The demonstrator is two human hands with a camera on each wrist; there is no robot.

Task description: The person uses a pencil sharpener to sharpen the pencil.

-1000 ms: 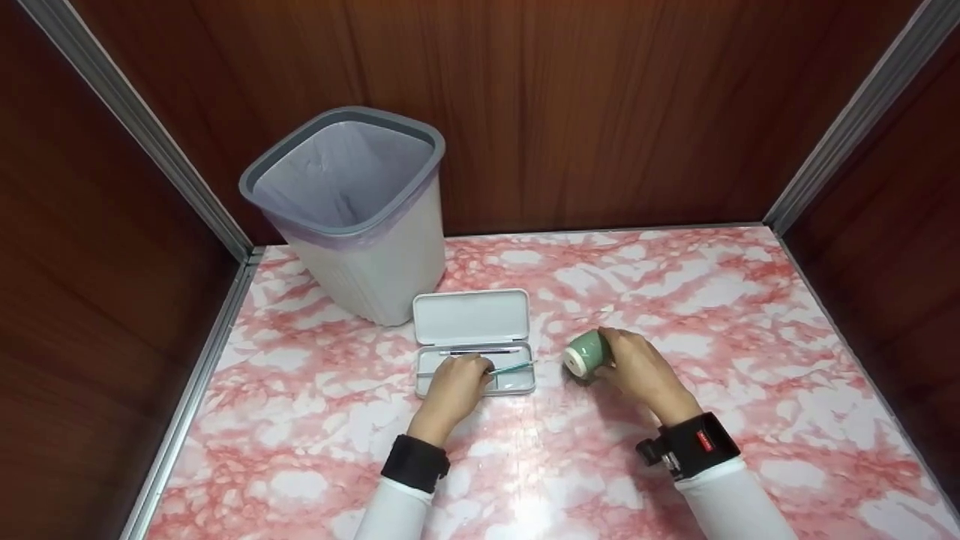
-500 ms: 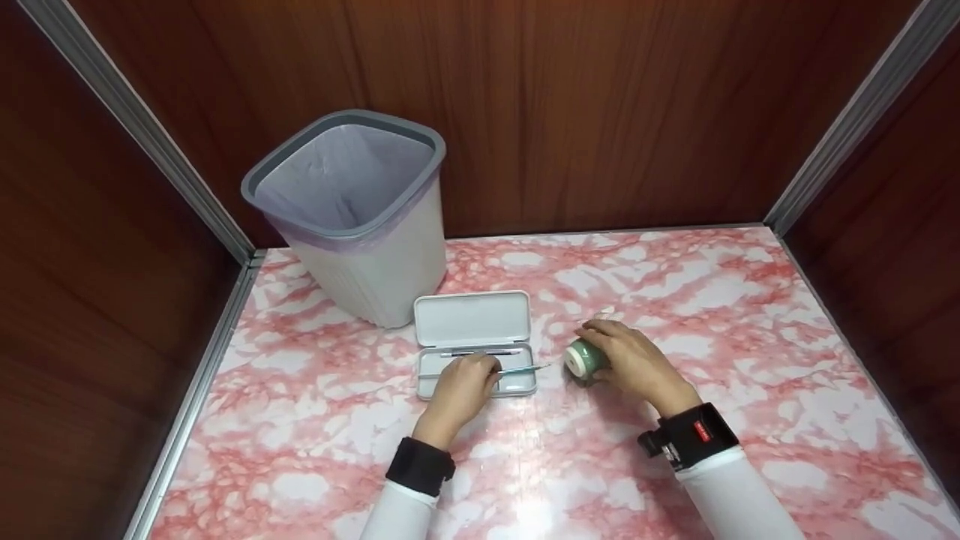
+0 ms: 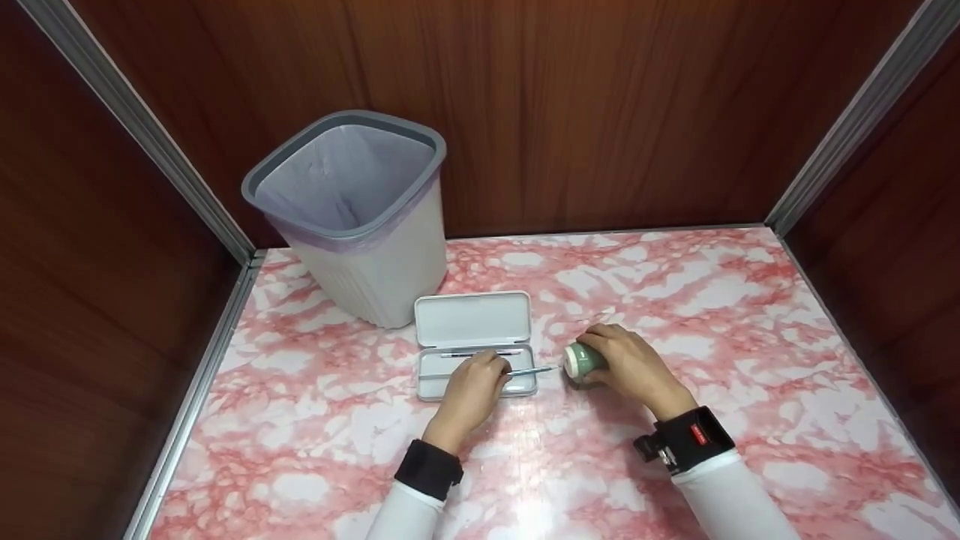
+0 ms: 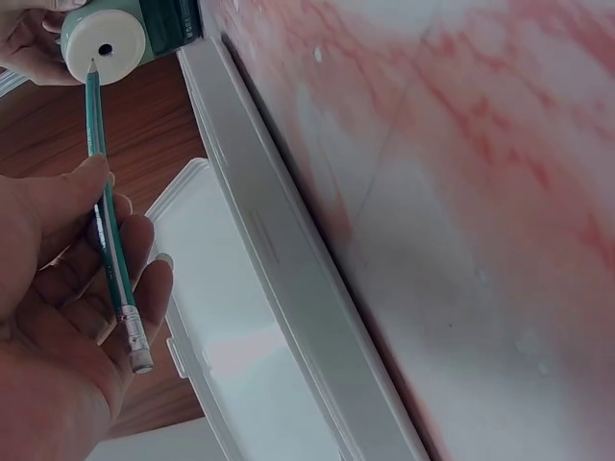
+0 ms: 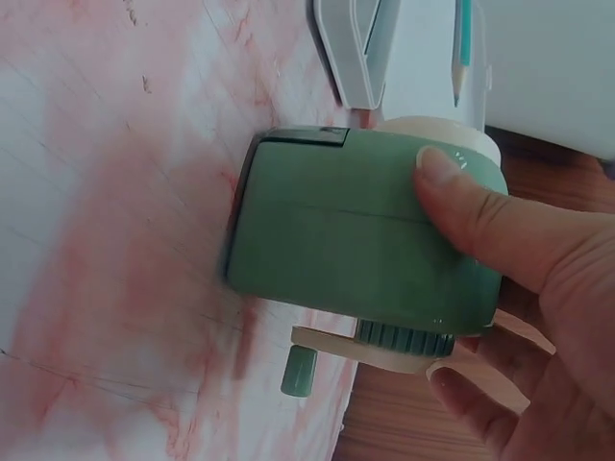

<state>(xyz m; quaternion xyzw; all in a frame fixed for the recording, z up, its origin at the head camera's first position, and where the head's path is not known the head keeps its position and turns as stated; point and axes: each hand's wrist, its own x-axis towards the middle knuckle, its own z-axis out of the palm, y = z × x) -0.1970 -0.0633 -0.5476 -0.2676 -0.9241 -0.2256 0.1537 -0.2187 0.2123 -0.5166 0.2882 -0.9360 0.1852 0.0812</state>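
My left hand (image 3: 471,390) pinches a green pencil (image 4: 94,120) between thumb and fingers, its eraser end toward the wrist. The sharpened tip points at the round hole in the cream face of a green crank pencil sharpener (image 5: 336,226). In the left wrist view that tip overlaps the face just below the hole; in the head view it lies close to it. My right hand (image 3: 636,367) grips the sharpener over its sides, thumb on the near side in the right wrist view. Its crank handle (image 5: 300,372) hangs free below the fingers there. Beneath my left hand lies an open white pencil case (image 3: 472,320).
Another pencil (image 3: 457,355) lies along the back of the case. A bin (image 3: 382,281) with a grey rim and purple liner stands behind it at the left. Wood-grain panels (image 3: 600,112) enclose the red-and-white marbled table (image 3: 712,285) at the back and sides.
My left hand has lifted the pencil off the case and moved right, bringing its tip close to the sharpener. The right hand has turned the sharpener's cream face more toward the pencil.
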